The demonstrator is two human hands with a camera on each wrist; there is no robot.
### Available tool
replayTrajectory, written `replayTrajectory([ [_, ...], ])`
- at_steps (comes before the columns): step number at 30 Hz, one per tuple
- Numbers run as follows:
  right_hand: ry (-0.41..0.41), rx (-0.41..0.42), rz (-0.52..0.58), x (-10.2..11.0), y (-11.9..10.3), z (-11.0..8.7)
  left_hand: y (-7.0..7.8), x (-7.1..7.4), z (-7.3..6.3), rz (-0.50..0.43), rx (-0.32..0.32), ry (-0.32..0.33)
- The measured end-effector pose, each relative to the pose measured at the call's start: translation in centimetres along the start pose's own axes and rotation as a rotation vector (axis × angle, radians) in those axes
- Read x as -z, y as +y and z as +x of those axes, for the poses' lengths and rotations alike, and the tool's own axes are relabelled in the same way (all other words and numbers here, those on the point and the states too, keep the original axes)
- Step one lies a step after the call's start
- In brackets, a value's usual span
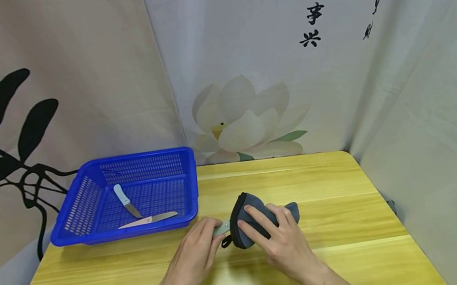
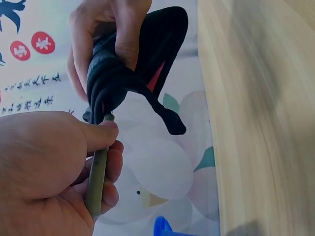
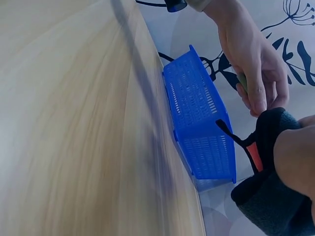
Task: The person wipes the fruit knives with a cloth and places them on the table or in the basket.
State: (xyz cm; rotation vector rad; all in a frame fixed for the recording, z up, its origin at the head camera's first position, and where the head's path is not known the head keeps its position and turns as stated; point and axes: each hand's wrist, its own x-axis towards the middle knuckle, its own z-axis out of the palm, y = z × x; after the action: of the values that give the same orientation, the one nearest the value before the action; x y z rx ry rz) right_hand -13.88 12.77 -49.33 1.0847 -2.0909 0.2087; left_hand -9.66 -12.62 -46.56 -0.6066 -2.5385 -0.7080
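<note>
My left hand point(image 1: 196, 249) pinches the pale green handle of a knife point(image 1: 221, 228) between thumb and fingers. The end of that handle meets a dark blue-grey cloth pouch point(image 1: 258, 202), which hides the blade. Black trim edges the pouch, a black loop hangs from it, and a reddish inside shows in both wrist views. From above, my right hand point(image 1: 282, 241) grips the pouch, fingers spread over its side. In the left wrist view, the knife handle point(image 2: 98, 179) lies along the curled fingers, right below the bunched cloth point(image 2: 165, 39). Both hands are over the wooden table point(image 1: 331, 196).
A blue plastic basket point(image 1: 145, 154) stands at the table's back left. Inside it lie a pale-blue-handled knife point(image 1: 125, 198) and a pale-pink-handled knife point(image 1: 151, 219), both with blades out. Printed curtains point(image 1: 230, 37) hang behind the table's back edge and along its sides.
</note>
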Motion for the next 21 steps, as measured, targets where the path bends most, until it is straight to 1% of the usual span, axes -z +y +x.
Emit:
replayTrajectory([
  [6,-0.002,-0.015,-0.006,-0.1,0.8,-0.5,-0.2,0.0,0.1,-0.024,-0.006,-0.013],
  [10,0.000,-0.034,-0.013,-0.1,1.3,-0.8,-0.2,-0.1,0.0,-0.032,-0.017,0.000],
  [17,-0.003,-0.068,-0.043,0.0,2.2,-1.2,-0.3,0.1,-0.3,-0.054,-0.020,0.008],
  [21,0.013,-0.084,-0.046,-0.1,2.6,-1.3,-0.3,0.2,-0.3,-0.055,-0.030,0.017],
])
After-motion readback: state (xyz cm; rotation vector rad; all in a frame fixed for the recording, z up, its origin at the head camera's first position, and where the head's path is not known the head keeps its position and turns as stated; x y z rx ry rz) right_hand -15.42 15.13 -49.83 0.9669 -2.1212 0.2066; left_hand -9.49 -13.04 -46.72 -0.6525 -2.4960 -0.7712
